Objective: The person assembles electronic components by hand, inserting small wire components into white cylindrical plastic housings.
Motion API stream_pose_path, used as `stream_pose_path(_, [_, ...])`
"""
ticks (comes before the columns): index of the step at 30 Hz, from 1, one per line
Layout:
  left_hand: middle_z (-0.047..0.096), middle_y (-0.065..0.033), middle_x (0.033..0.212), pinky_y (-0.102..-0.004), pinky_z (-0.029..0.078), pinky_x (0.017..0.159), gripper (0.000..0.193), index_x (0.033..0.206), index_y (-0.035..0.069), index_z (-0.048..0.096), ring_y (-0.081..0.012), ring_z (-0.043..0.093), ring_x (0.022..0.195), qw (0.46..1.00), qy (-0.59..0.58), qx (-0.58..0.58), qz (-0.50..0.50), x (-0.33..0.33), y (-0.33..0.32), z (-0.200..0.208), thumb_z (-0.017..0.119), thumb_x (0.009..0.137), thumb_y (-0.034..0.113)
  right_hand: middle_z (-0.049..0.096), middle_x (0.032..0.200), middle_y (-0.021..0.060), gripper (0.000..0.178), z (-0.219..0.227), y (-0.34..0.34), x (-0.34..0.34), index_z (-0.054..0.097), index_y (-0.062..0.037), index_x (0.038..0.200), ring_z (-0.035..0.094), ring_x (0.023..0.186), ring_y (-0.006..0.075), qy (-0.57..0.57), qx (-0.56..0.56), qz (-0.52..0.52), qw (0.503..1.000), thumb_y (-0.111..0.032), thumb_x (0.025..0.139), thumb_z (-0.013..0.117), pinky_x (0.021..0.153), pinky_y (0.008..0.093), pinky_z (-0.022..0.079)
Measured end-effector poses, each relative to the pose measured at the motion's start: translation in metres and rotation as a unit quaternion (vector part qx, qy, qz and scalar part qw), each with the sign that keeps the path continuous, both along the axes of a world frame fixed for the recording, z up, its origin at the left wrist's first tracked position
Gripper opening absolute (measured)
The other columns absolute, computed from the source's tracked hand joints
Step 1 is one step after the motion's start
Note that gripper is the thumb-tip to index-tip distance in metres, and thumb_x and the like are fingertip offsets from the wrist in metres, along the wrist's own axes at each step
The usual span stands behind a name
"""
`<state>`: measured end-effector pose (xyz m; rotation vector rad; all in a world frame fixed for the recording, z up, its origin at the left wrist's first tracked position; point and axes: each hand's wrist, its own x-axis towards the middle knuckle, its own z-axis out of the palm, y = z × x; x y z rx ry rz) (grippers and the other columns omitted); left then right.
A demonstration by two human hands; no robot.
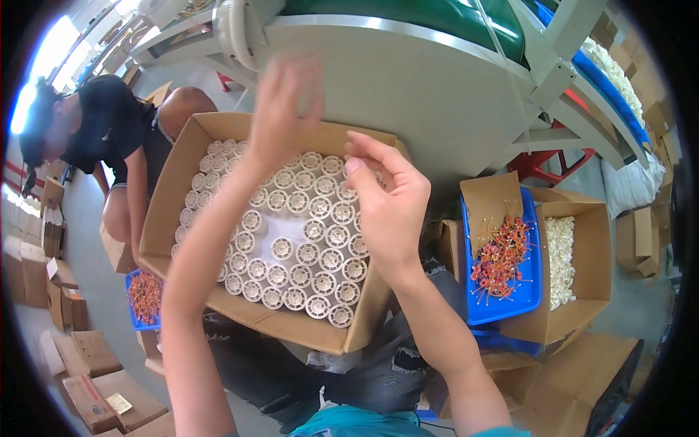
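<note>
Hands over the cardboard box (164, 211): left hand (280, 116) blurred, fingers spread w/ nothing in it; right hand (389, 200) fingertips pinched together, can't tell on what. White round discs (302, 251) fill most of box; bare patch near its middle. Blue tray (535, 273) w/ orange wire bits right of box.

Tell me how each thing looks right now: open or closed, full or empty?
Big cardboard box: open, flaps up, nearly full.
White round parts: packed in rows, one gap.
Blue tray: holds a heap of orange-red pieces.
Side box: open, white bits inside.
Left hand: raised, blurred, empty.
Right hand: fingers pinched; contents unclear.
</note>
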<state>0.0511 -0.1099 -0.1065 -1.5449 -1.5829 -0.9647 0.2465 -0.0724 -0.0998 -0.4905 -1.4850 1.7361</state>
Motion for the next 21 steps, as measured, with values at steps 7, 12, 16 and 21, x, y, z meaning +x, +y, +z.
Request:
stream_pose_path(7, [0.029, -0.0194, 0.153, -0.0492, 0.033, 0.109, 0.068, 0.144, 0.007, 0.035, -0.0382, 0.034, 0.137, 0.856, -0.159, -0.455, 0.188, 0.016, -0.142, -0.181, 0.059, 0.08, 0.006, 0.067, 0.104, 0.0125, 0.027, -0.007, -0.008, -0.014, 0.069, 0.0012, 0.11, 0.063, 0.093, 0.0161, -0.012, -0.005, -0.019, 1.0, 0.002, 0.085, 0.06, 0.081, 0.0289, 0.051])
stream_pose_path(12, [0.035, -0.0166, 0.151, -0.0504, 0.035, 0.106, 0.063, 0.145, 0.009, 0.038, -0.0357, 0.041, 0.133, 0.849, -0.099, -0.476, 0.208, -0.005, -0.16, -0.221, 0.054, 0.084, 0.004, 0.066, 0.104, 0.0112, 0.029, -0.013, -0.02, -0.026, 0.068, -0.0021, 0.114, 0.063, 0.095, 0.0182, -0.042, 0.112, -0.006, 0.993, -0.006, 0.085, 0.063, 0.084, 0.0307, 0.051])
stream_pose_path(16, [0.05, -0.0172, 0.132, -0.0475, 0.04, 0.101, 0.058, 0.139, 0.008, 0.045, -0.0352, 0.05, 0.119, 0.851, -0.017, -0.481, 0.213, 0.023, -0.145, -0.212, 0.058, 0.083, 0.007, 0.062, 0.112, 0.0124, 0.033, -0.002, 0.004, 0.028, 0.066, -0.0028, 0.117, 0.062, 0.101, 0.0199, -0.045, 0.122, -0.016, 0.991, -0.006, 0.085, 0.064, 0.086, 0.0323, 0.052])
stream_pose_path(21, [0.053, -0.0198, 0.121, -0.0443, 0.05, 0.089, 0.063, 0.129, 0.003, 0.052, -0.036, 0.056, 0.109, 0.891, -0.132, -0.379, 0.213, 0.014, -0.157, -0.165, 0.078, 0.071, 0.008, 0.068, 0.098, 0.013, 0.027, -0.04, 0.091, 0.18, 0.07, -0.0022, 0.107, 0.067, 0.086, 0.0213, -0.156, 0.237, -0.274, 0.919, -0.001, 0.082, 0.063, 0.077, 0.0314, 0.055])
